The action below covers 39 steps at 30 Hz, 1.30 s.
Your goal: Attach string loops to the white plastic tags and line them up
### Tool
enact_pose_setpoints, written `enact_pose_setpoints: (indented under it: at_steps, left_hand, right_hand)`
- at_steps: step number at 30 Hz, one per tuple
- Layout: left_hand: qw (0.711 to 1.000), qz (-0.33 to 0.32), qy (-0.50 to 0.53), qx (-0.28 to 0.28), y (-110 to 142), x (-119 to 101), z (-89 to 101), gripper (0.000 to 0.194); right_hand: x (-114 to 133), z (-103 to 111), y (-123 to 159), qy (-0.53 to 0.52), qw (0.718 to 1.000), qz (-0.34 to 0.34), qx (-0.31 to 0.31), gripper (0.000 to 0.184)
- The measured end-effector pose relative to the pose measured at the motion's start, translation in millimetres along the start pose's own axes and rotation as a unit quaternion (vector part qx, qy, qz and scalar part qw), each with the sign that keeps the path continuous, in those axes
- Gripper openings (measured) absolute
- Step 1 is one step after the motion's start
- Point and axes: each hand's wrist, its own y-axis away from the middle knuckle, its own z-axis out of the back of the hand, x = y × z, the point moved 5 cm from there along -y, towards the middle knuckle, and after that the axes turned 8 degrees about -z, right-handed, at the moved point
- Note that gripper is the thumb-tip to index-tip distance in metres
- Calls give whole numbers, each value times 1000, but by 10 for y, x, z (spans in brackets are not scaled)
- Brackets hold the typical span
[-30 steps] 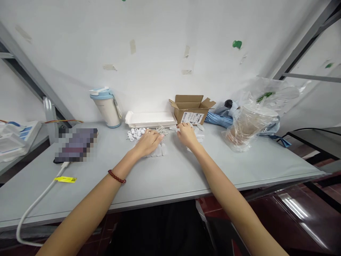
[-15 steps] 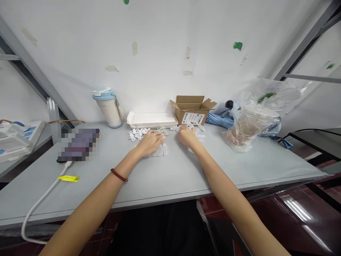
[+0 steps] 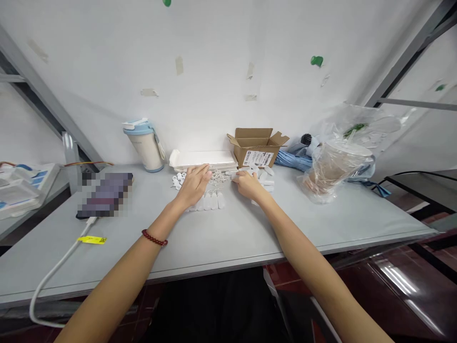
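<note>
The left hand (image 3: pixel 195 183) is lying palm-down, its grip loosely extended above the small white round pieces (image 3: pixel 177 180); whether it is pinching anything, I cannot tell. A row of translucent pieces (image 3: pixel 214 200) is lying on the surface (image 3: pixel 221 233) just nearer the person than that grip. The right hand (image 3: pixel 246 184) is curling, its contents hidden, beside more clear pieces (image 3: pixel 266 177), with the open cardboard box (image 3: pixel 255 147) standing just beyond its grip.
</note>
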Motion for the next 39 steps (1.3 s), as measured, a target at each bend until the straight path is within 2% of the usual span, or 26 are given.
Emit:
enact_pose_setpoints:
  at_steps: [5, 9, 14, 17, 22, 25, 29, 39]
  left_hand:
    - [1000, -3, 5, -6, 11, -13, -7, 55]
    - [1000, -9, 7, -7, 26, -12, -26, 54]
    - [1000, -14, 4, -2, 51, -26, -36, 54]
    - [999, -34, -2, -6, 62, -90, -20, 51]
    - [996, -83, -31, -30, 79, -243, 15, 43]
    - [993, -102, -43, -28, 91, -284, -4, 41]
    - [992, -112, -49, -26, 101, -296, -27, 40]
    - [990, -132, -30, -24, 123, -401, 1, 42]
  right_hand:
    - [14, -8, 2, -21, 1000, 2, -8, 46]
    - [0, 31, -20, -120, 990, 0, -71, 51]
    - [-39, 78, -46, -227, 961, 22, -157, 57]
    - [-51, 105, -39, -263, 942, 29, -209, 49]
    - [40, 154, 21, -299, 918, 52, -257, 20]
    - [150, 190, 87, -297, 914, 86, -263, 18]
    - [275, 221, 159, -271, 923, 122, -246, 16]
    - [300, 266, 179, -256, 942, 81, -203, 28]
